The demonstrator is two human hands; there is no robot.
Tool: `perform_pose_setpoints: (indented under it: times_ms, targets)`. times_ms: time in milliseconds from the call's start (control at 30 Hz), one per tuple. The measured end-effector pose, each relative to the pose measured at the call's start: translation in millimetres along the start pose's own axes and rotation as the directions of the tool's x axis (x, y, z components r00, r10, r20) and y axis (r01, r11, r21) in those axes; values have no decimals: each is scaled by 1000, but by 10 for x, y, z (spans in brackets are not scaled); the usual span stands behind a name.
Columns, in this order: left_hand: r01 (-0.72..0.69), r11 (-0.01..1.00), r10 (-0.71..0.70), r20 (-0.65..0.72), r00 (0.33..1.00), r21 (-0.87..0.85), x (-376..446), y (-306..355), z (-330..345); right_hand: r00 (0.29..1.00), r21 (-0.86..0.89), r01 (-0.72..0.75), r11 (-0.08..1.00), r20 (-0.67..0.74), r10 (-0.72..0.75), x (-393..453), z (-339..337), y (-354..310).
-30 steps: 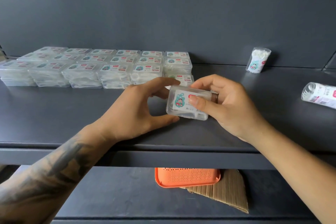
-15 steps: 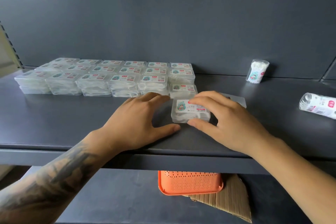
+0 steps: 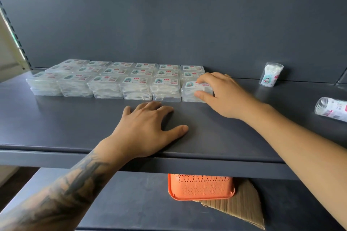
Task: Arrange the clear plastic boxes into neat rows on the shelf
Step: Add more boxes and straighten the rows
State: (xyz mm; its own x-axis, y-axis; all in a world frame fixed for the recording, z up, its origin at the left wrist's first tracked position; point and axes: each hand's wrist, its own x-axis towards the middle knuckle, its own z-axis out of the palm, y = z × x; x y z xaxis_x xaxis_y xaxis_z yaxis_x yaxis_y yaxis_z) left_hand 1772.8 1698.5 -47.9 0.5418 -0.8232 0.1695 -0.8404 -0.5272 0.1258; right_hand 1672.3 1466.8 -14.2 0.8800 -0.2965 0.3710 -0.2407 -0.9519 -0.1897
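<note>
1. Lower level: an orange basket sits on a sheet of cardboard beneath the shelf. Neither belongs to the step.
2. Left hand: it lies flat on the shelf near the front edge, fingers spread and relaxed, holding nothing. Use it as a brace only.
3. Right hand: it reaches to the right end of the front row and grips the end box, thumb on the near face and fingers curled over the lid.
4. Position of the box: it sits on top of another box, at the right end of the front row, just beside the neighbouring stack. Whether its side touches that stack cannot be told.
5. Probable step in hand: seating this box square on the one below.
   - Press lightly; the thin clear walls are likely to flex or slide.
   - Bring the near face flush with the faces to the left.
   - Close any gap to the neighbouring stack without pushing it leftward.
   - Release straight upward so the box does not shift.
6. Rows: three rows of stacked boxes run leftward, reaching back toward the rear panel.
7. Far right: an upright tub near the panel and a tipped tub, well apart from the rows. Leave both alone.
</note>
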Motion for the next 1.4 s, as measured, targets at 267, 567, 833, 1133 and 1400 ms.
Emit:
perform_pose_setpoints:
  times_ms: [267, 567, 833, 1133, 1400]
  targets:
    - [12, 1000, -12, -6, 1000, -17, -3, 10, 2, 999, 19, -44, 999, 9, 44, 92, 113, 29]
    - [18, 1000, -18, 17, 1000, -25, -17, 19, -30, 994, 93, -65, 994, -87, 73, -249, -186, 132]
    - [-37, 999, 34, -55, 998, -41, -19, 95, -105, 966, 51, -253, 966, 64, 250, -744, -354, 639]
    - [-201, 926, 146, -187, 971, -320, 40, 222, -23, 995, 242, -101, 965, 23, 98, -926, -207, 417]
    - [-361, 742, 194, -334, 922, -565, -48, 194, -39, 1000, 647, 15, 762, -1, -19, -813, -111, -120]
